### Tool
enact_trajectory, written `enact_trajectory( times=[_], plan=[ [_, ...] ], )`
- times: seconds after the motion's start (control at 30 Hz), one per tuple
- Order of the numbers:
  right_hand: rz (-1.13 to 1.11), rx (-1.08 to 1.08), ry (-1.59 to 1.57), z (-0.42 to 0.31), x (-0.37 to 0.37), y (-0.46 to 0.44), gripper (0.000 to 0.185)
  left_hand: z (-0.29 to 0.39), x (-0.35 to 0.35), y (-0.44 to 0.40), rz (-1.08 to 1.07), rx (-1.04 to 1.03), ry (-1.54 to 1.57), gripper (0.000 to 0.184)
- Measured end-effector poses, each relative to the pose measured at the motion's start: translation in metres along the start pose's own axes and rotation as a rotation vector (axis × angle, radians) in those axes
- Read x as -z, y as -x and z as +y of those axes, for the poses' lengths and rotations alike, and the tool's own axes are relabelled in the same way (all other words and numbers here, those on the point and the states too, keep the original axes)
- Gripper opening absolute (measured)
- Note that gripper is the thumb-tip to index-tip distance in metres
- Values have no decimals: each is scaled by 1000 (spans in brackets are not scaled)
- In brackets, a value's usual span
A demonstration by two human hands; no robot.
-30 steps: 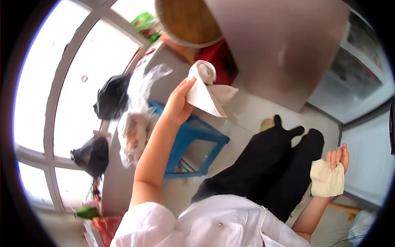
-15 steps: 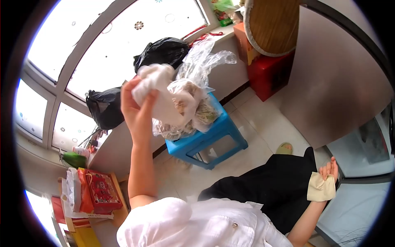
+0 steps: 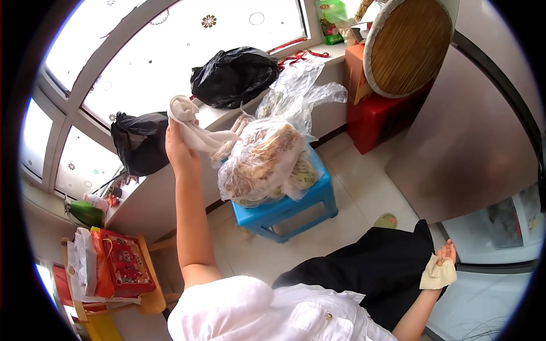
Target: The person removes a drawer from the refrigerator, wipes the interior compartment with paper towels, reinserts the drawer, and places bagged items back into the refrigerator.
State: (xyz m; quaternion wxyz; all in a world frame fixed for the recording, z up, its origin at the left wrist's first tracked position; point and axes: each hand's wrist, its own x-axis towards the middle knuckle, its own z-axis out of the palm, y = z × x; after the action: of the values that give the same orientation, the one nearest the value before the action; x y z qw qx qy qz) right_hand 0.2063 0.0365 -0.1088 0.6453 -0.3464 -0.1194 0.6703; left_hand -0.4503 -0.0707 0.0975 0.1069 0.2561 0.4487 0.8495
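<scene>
Fingers (image 3: pixel 173 136) of the left hand (image 3: pixel 184 158) grip white cloth (image 3: pixel 198 133) at ten o'clock, its loose end best gathered in; right hand (image 3: pixel 446 253) grips cream cloth (image 3: pixel 437 278) at four o'clock.

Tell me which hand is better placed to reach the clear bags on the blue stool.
Left, most likely. The left hand is stretched out near the clear bags, though holding a white cloth; the right hand is by the open refrigerator, holding a cream cloth.
</scene>
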Motion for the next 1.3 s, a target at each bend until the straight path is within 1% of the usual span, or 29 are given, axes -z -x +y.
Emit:
enact_trajectory(
  times=[0.03,0.1,0.13,0.23,0.37,0.43,0.47,0.5,0.57,0.63,0.67,0.7,0.77,0.83,0.87,0.9,0.93,0.97,1.0,1.03,1.07,1.1,1.13,1.17,1.2,1.23,1.27,1.3],
  plan=[
    [49,39,20,2,-15,8,23,0,-5,3,-5,-68,-127,38],
    [90,37,14,0,-29,15,22,5,-18,13,-17,-212,-380,40],
    [109,36,10,0,-33,16,22,5,-17,12,-44,-341,-548,42],
    [61,27,-43,-2,-18,11,22,10,-34,15,-1,-524,-717,43],
    [30,88,10,-8,-8,15,20,12,-48,12,-19,-627,-782,45],
    [16,111,19,-10,-7,15,18,-2,-39,-1,-46,-660,-1107,46],
    [22,101,26,-11,-9,16,18,-5,-36,-2,-196,-473,-1138,50],
    [29,90,34,-14,-13,19,18,-22,-22,-13,-327,-223,-1218,52],
    [23,77,34,-16,-16,23,18,-41,-2,-27,-807,316,-1315,50],
    [-4,73,18,-17,-19,24,18,-45,5,-24,-732,356,-1192,51],
    [66,85,24,-17,-37,31,18,-46,7,-19,-693,377,-1132,52],
    [56,84,28,-18,-44,30,19,-36,-3,-9,-601,325,-1083,52],
    [33,85,36,-19,-55,24,20,-8,-23,3,-615,-14,-1419,49],
    [-48,70,131,-9,-76,19,26,9,-55,49,-369,-777,-1496,41],
    [-212,99,182,0,-95,20,25,22,-77,77,-521,-491,-1195,43],
    [-144,175,319,12,-147,41,20,31,-96,108,-644,-209,-882,46],
    [-163,273,447,28,-183,58,15,34,-104,139,-905,68,-628,54],
    [-204,333,535,43,-214,79,13,32,-112,164,-1171,342,-476,72],
    [-363,403,621,55,-229,90,13,26,-119,191,-1365,506,-378,92],
    [-482,565,687,70,-240,97,13,17,-121,215,-1465,505,-276,99],
    [-572,616,737,78,-254,112,15,7,-122,236,-1466,514,-225,103],
    [-716,705,745,82,-265,120,17,8,-131,242,-1469,499,-220,92],
    [-786,723,711,86,-274,126,17,7,-130,240,-1450,509,-293,81],
    [-854,557,791,79,-272,132,22,7,-129,236,-1429,519,-367,70],
    [-883,697,761,76,-275,128,27,19,-131,224,-1290,477,-342,52],
    [-910,837,728,73,-275,123,32,26,-126,210,-1141,498,-300,45],
    [-849,859,757,71,-267,120,36,32,-126,196,-920,318,-278,39],
    [-787,879,787,68,-255,116,40,41,-120,173,-790,174,-336,35]
  ],
)
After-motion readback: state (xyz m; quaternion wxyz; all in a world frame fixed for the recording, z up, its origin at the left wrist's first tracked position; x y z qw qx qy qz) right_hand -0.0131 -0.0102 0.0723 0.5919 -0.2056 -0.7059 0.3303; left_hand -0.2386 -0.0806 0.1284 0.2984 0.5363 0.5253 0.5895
